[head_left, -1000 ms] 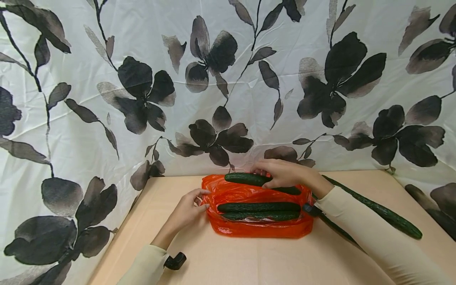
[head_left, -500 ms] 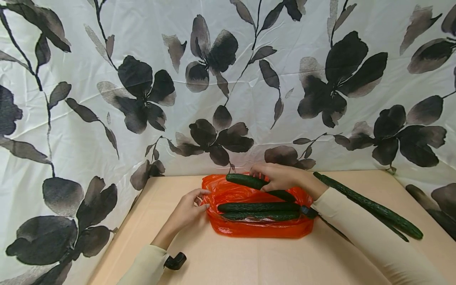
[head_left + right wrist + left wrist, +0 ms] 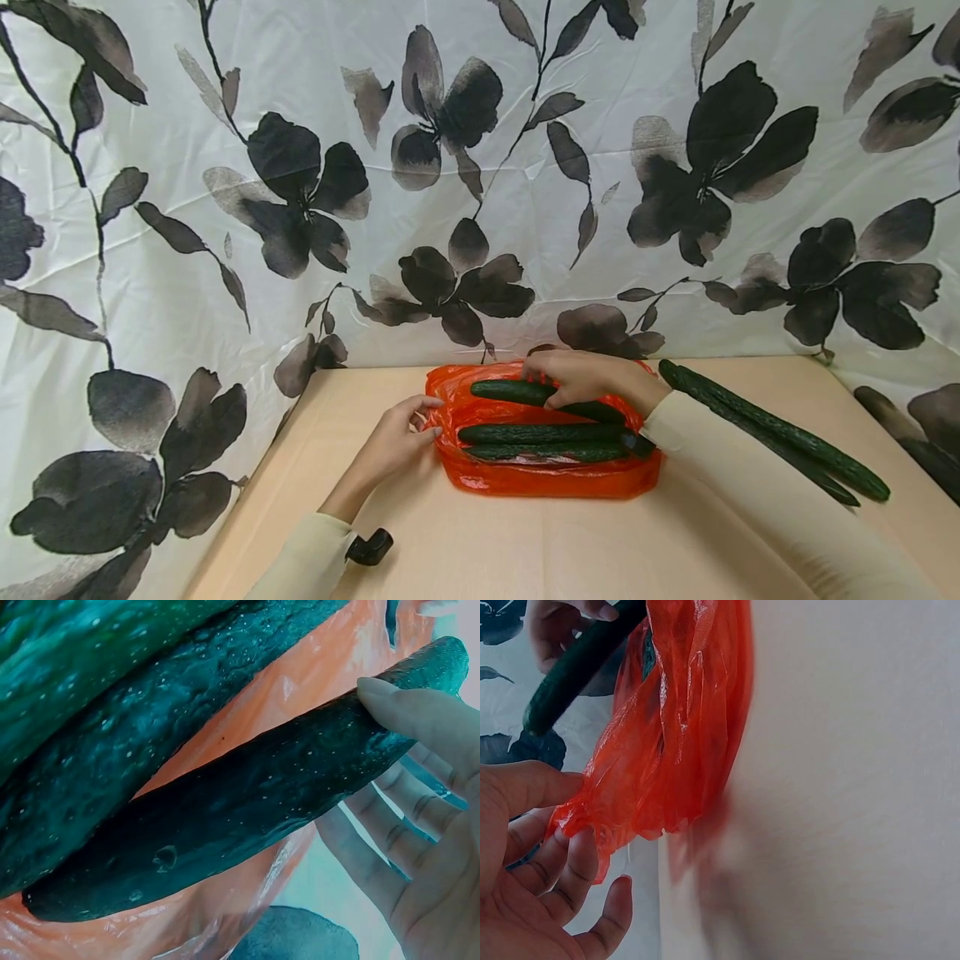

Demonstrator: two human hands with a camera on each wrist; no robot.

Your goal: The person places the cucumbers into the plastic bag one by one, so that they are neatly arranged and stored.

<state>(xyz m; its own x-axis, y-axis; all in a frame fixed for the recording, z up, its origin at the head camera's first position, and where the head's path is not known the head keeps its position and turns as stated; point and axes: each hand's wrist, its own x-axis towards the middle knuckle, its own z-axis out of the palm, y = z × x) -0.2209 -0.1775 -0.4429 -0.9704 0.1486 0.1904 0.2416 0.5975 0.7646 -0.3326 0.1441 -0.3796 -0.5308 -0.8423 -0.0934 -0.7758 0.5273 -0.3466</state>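
A thin, crinkled orange plastic bag (image 3: 540,479) lies on the smooth tan bench (image 3: 525,550), glossy and translucent where it folds. The left hand (image 3: 393,442) pinches the bag's left edge, thumb above and fingers (image 3: 570,870) curled beneath the bunched film, as the left wrist view shows. The right hand (image 3: 588,377) grips a long, dark green cucumber (image 3: 517,392) with a bumpy, speckled skin; the thumb presses its upper side and the other fingers (image 3: 390,847) curl under it near one rounded end. This cucumber sits at the far side of the bag, above the orange plastic, its left end clear of the hand. Just nearer lie two more cucumbers (image 3: 543,442), side by side on the bag and parallel to it. Two further slender cucumbers (image 3: 780,433) lie on the bench to the right, beyond the cream sleeve (image 3: 750,492). A white cloth with dark printed flowers (image 3: 300,183) hangs behind.
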